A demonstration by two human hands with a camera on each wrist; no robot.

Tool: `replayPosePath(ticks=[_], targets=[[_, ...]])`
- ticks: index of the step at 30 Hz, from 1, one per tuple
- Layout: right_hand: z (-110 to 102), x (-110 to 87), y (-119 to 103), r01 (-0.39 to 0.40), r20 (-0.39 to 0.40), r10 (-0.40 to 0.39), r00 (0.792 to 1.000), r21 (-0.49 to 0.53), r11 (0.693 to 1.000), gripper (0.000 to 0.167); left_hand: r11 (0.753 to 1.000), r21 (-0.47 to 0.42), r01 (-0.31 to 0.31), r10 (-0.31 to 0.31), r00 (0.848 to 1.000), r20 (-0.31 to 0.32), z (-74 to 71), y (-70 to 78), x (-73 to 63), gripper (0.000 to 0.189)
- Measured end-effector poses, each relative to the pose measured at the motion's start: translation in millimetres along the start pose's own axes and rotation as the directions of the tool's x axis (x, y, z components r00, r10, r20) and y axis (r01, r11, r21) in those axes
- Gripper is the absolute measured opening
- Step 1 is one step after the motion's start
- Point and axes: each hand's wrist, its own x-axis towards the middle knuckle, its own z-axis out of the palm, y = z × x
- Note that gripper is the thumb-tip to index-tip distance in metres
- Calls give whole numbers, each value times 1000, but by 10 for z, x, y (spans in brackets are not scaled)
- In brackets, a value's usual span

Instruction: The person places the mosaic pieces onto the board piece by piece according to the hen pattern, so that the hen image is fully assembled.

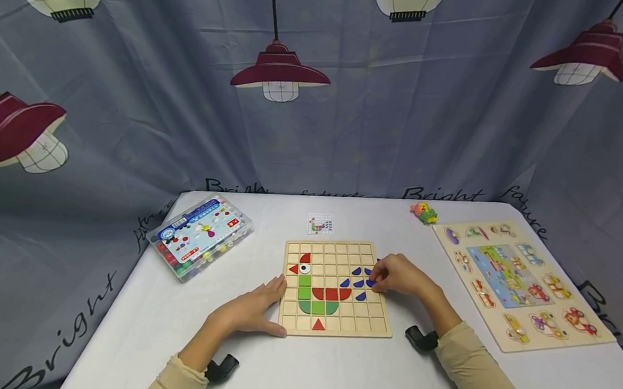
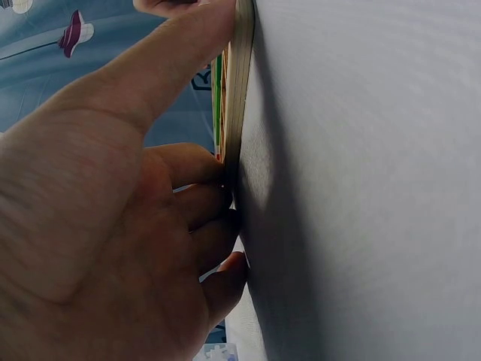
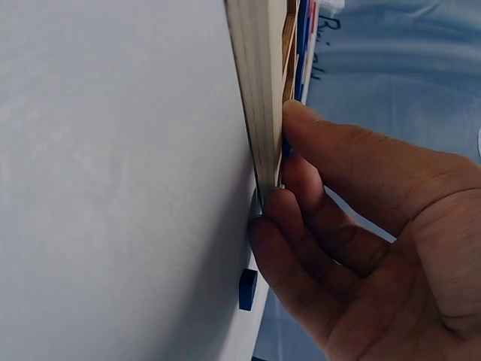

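A wooden grid board (image 1: 342, 327) lies on the table, with red, green and blue pieces set in it in a bird-like pattern. My left hand (image 1: 252, 306) rests against the board's left edge; its fingers are fairly straight, and the left wrist view shows the thumb (image 2: 173, 60) touching the board's side. At the right edge, my right hand (image 1: 400, 275) pinches a blue piece (image 1: 371, 282) over a right-hand cell, its fingertips partly hiding it. Several blue pieces (image 1: 358, 283) sit in cells just left of that hand. Another blue piece (image 3: 248, 289) lies beyond the fingers.
A small pattern card (image 1: 319, 224) lies behind the board. To the left is a clear plastic box (image 1: 200, 235) of colourful parts. On the right lie a wooden picture puzzle (image 1: 522, 281) and a small colourful toy (image 1: 424, 212). A patterned curtain (image 1: 348, 131) hangs behind the table.
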Motion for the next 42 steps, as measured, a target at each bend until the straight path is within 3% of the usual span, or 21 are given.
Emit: replayPosePath(ticks=[27,34,42], targets=[[-10,-26,-11,-26,-20,25,999,-5,1000,13,1000,9,-8,8,1000,-2,-3,-2,2,108],[-200,-87,129,-31,-68,31,997,2,1000,14,1000,21,-17,17,1000,-5,4,-2,22,108],[-342,-100,281,48,-90,-43,995,54,997,19,1000,7,3,-3,1000,-3,3,-12,6,108]])
